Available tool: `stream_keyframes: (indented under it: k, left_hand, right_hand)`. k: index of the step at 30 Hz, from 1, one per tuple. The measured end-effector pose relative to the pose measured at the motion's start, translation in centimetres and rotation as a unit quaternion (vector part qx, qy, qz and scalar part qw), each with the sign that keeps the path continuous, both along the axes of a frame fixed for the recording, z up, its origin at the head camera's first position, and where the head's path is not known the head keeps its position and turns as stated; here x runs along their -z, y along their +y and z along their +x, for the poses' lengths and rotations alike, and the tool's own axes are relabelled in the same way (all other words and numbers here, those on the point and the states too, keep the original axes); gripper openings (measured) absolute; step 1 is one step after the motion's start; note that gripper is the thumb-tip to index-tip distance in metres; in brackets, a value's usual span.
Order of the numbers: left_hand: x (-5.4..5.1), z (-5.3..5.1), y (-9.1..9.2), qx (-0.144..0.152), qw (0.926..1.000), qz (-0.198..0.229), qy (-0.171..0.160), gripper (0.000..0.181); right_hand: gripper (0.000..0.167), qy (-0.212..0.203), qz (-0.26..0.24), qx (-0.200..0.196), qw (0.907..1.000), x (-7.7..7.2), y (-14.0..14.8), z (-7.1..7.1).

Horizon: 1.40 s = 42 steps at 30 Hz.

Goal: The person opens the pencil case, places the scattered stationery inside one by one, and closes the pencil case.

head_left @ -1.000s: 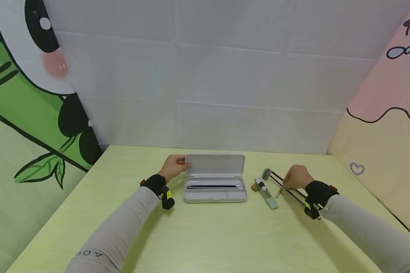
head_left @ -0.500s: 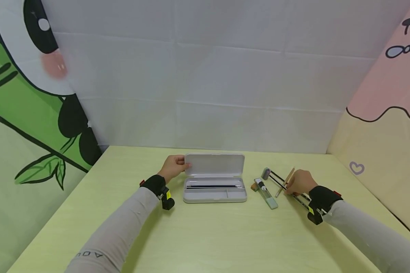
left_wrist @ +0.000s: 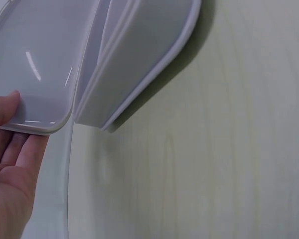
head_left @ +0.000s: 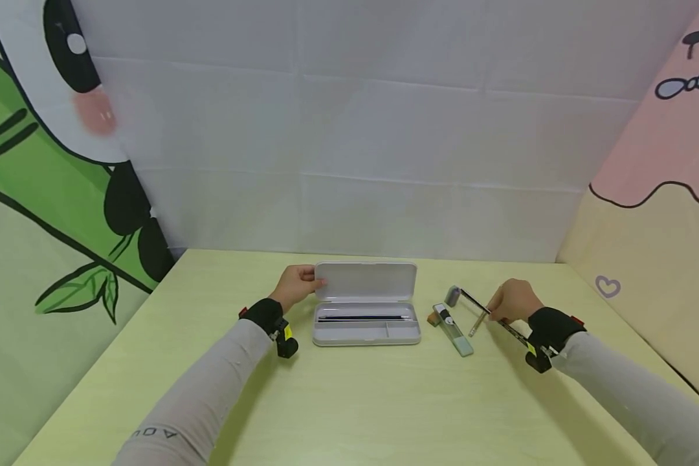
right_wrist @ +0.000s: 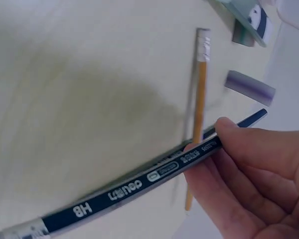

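My left hand (head_left: 294, 285) grips the left edge of the raised lid (head_left: 366, 282) of a white pencil case, thumb inside and fingers behind, as the left wrist view (left_wrist: 12, 164) also shows. Dark pencils (head_left: 361, 318) lie in the open case's base (head_left: 349, 334). To the right, my right hand (head_left: 514, 301) pinches a dark HB pencil (right_wrist: 124, 190) between thumb and fingers. Below that pencil in the right wrist view, another dark pencil (right_wrist: 162, 160) is mostly hidden. A yellow wooden pencil (right_wrist: 201, 89) crosses behind the held one, its metal-banded end pointing away from the hand.
A purple-grey block (head_left: 453, 296), like an eraser, lies near the pencils' far ends. Left of them sit a pale green packet (head_left: 455, 331) and a small brownish block (head_left: 433, 319). A white sheet (head_left: 361, 194) hangs behind the table (head_left: 349, 408).
My right hand has taken up a dark pencil, which now overlaps the other in the head view; before, the two lay apart side by side. The left hand stays on the lid.
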<state>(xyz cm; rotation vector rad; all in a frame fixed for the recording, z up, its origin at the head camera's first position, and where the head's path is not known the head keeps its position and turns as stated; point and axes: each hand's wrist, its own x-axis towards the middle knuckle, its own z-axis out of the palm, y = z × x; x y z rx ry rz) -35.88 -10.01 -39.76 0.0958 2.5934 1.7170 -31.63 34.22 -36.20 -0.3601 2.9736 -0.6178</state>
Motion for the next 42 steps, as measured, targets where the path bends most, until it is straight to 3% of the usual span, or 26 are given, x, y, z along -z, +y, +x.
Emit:
stream_keyframes:
  k: [6,11,13,17,19,20,24,25,27,31,34,40,42]
  left_hand:
    - [-0.1,0.0,-0.1,0.003,1.0,-0.001,0.002,0.04]
    - [0.3,-0.3,-0.3,0.009,0.9999,-0.001,0.007,0.04]
    - [0.4,-0.3,-0.3,0.008,0.9999,0.0,0.007,0.04]
    - [0.5,-0.1,-0.2,0.007,1.0,0.001,0.006,0.04]
    - [0.5,-0.1,-0.1,0.007,1.0,-0.001,0.006,0.039]
    - [0.5,-0.1,-0.1,0.006,1.0,0.0,0.005,0.039]
    - [0.6,-0.4,-0.2,0.005,1.0,0.0,0.005,0.039]
    - [0.6,-0.5,-0.2,0.005,1.0,-0.001,0.005,0.039]
    - [0.6,-0.5,-0.2,0.003,1.0,-0.002,0.005,0.039]
    - [0.5,-0.4,-0.2,0.0,1.0,-0.003,0.005,0.039]
    - [0.5,-0.4,-0.2,0.001,1.0,-0.002,0.004,0.039]
    - [0.5,-0.4,-0.2,0.003,0.9999,-0.002,0.011,0.039]
    - [0.4,-0.4,-0.2,0.001,0.9999,-0.001,0.01,0.039]
  right_hand:
    - [0.013,-0.002,0.009,0.01,0.9999,-1.6,-0.5,-0.9]
    - [0.02,0.034,0.009,-0.01,0.9993,-1.4,-0.4,-2.2]
    - [0.022,0.048,0.01,-0.027,0.9985,-0.6,0.1,-3.5]
    - [0.018,0.122,0.016,-0.08,0.9892,3.0,2.4,-8.1]
    - [0.019,0.135,0.022,-0.094,0.9862,3.8,2.8,-9.7]
    - [0.018,0.135,0.025,-0.092,0.9863,3.7,2.4,-9.8]
    - [0.015,0.092,0.036,-0.098,0.9902,0.2,-0.7,-7.9]
    - [0.014,0.107,0.026,-0.116,0.9872,0.1,-0.9,-8.2]
    - [0.015,0.127,0.016,-0.142,0.9815,0.3,-0.9,-9.3]
    - [0.021,0.129,0.007,-0.15,0.9803,2.1,-0.4,-13.1]
    - [0.021,0.112,0.02,-0.137,0.984,0.8,-1.9,-12.4]
    - [0.008,0.107,0.054,-0.116,0.986,-5.7,-8.1,-4.6]
    - [0.007,0.116,0.062,-0.117,0.9845,-6.8,-9.3,-3.4]
